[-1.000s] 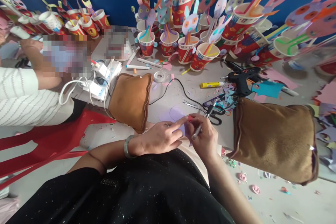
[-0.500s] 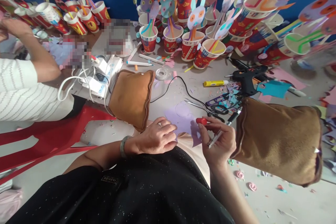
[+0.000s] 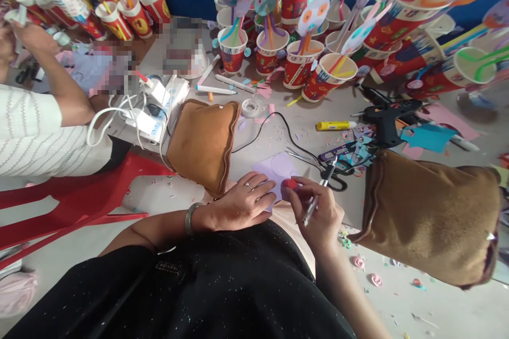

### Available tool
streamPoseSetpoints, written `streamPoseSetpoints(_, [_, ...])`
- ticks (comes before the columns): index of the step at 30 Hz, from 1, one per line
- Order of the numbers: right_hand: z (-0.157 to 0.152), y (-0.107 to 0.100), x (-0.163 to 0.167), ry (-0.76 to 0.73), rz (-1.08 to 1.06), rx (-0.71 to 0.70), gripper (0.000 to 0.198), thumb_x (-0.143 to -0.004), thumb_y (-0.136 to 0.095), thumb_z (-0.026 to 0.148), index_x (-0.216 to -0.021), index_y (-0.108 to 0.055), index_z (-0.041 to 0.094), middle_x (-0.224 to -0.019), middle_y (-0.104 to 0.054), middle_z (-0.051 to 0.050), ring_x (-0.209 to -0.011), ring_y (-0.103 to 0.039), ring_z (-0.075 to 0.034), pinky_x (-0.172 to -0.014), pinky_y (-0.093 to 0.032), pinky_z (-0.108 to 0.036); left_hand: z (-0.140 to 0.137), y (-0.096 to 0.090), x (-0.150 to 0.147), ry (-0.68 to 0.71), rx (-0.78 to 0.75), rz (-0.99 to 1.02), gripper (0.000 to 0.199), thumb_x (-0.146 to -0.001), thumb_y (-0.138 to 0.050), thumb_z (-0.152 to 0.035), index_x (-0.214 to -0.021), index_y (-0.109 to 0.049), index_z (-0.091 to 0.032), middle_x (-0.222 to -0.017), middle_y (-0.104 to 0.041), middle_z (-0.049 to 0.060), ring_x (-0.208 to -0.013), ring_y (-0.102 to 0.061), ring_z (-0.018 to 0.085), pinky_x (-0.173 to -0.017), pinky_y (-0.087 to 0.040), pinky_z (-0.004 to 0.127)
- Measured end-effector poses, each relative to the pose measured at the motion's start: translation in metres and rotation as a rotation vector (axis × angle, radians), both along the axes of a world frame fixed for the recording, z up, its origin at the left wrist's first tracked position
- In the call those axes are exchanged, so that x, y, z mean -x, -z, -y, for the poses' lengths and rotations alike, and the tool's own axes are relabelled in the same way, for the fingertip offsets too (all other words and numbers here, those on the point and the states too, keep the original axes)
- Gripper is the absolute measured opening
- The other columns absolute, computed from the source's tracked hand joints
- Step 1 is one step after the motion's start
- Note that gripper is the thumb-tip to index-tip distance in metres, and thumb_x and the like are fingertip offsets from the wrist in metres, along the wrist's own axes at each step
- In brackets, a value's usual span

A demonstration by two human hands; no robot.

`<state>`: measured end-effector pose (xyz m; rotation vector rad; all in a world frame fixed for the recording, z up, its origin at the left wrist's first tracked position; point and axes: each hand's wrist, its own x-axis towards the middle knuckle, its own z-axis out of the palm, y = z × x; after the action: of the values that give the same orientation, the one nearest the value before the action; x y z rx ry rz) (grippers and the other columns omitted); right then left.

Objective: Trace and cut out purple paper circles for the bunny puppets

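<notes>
My left hand (image 3: 244, 201) lies with flat fingers across the left part of a sheet of purple paper (image 3: 264, 164). A thin round outline shows on the paper. My right hand (image 3: 322, 214) pinches a small red cap (image 3: 290, 184) between thumb and forefinger, low over the paper's right side. A silver pen (image 3: 312, 209) slants through the same hand, between the fingers. Just beyond the paper lie scissors (image 3: 338, 183), partly hidden, and a purple cutter (image 3: 336, 152).
Brown cushions (image 3: 202, 145) flank my hands, one at the right (image 3: 431, 217). Paper cups (image 3: 328, 77) with paper animals crowd the back. A glue gun (image 3: 384, 122), yellow tube (image 3: 336, 125), tape roll (image 3: 250, 108) and power strip (image 3: 175, 98) lie around. Another person's arm (image 3: 67, 79) is at left.
My right hand has moved left, bringing the red cap onto or just over the purple paper. My left hand stays on the paper. The view has shifted slightly.
</notes>
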<state>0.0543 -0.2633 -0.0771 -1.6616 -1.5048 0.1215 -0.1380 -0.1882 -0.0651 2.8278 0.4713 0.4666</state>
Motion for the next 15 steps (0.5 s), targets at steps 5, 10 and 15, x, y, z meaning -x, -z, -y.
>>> streamPoseSetpoints(5, [-0.0016,0.0023,0.0011,-0.001,0.009,0.008,0.018,-0.085,-0.073,0.018,-0.098,-0.061,0.023,-0.094,-0.078,-0.003,-0.075,-0.074,-0.016,-0.066,-0.058,-0.028,-0.0003,-0.0024,0.0005,0.003,0.002,0.0,0.027,-0.095,-0.055,-0.026,-0.115,-0.061,-0.01,-0.129,-0.06,0.016,-0.124,-0.053,0.029,-0.111,-0.044,0.048])
streamPoseSetpoints(10, [-0.0028,0.003,0.0024,0.007,0.018,0.017,0.02,-0.085,-0.074,0.017,-0.099,-0.061,0.023,-0.094,-0.078,-0.002,-0.074,-0.074,-0.016,-0.066,-0.057,-0.028,-0.0005,-0.0037,0.0004,0.015,-0.012,-0.01,0.027,-0.096,-0.053,-0.027,-0.115,-0.061,-0.009,-0.129,-0.06,0.017,-0.122,-0.053,0.029,-0.11,-0.044,0.048])
streamPoseSetpoints(15, [-0.0037,0.0041,0.0027,0.015,0.035,0.01,0.019,-0.085,-0.074,0.019,-0.099,-0.062,0.022,-0.093,-0.079,-0.003,-0.07,-0.073,-0.014,-0.066,-0.057,-0.026,-0.0006,-0.0029,-0.0002,0.02,0.011,-0.007,0.027,-0.094,-0.057,-0.026,-0.114,-0.061,-0.008,-0.129,-0.059,0.018,-0.123,-0.053,0.03,-0.109,-0.044,0.048])
